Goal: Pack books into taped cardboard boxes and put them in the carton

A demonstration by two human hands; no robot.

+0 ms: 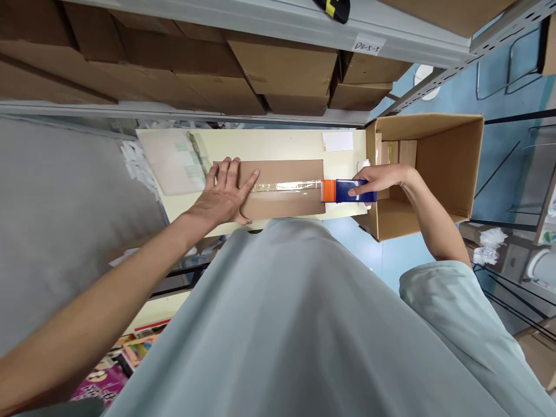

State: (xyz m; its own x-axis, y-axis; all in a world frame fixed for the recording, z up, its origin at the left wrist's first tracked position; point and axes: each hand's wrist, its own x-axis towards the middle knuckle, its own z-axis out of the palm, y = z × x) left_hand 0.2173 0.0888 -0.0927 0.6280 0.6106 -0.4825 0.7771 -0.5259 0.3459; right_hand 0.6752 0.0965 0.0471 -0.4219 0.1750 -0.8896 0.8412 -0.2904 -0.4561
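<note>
**Carton (289,202) braced at one end, tape (286,186) met at the other**

Closest in: the shirt (295,313). Its front reaches the carton's near edge; working this close presumably saves reach for both arms.

Carton lies flat and lengthwise on the table (269,142), between the two hands. Clear tape runs along its middle, over what looks like the seam.

Left hand (228,190): fingers fanned, laid over the carton's left end, pinching nothing. The spread looks meant to stop the carton sliding or lifting under pull.

Right hand (377,178): closed around the blue body of the dispenser (343,190), gripping from above. Orange end sits at the carton's right edge, in line with the tape, which would let the strip lie straight. Something white by that hand is partly hidden; cannot tell what.

Table's left end: a pale, translucent packet (174,168), clear of the work. Far edge: a white card (337,142), likewise out of the way.

Beyond the right end, an open box (438,168) with smaller cartons (407,153) inside, mouth within easy reach.

Farthest: a shelf (260,20), label (368,44) facing out, presumably for reading at a glance; brown boxes (286,66) packed below.
</note>
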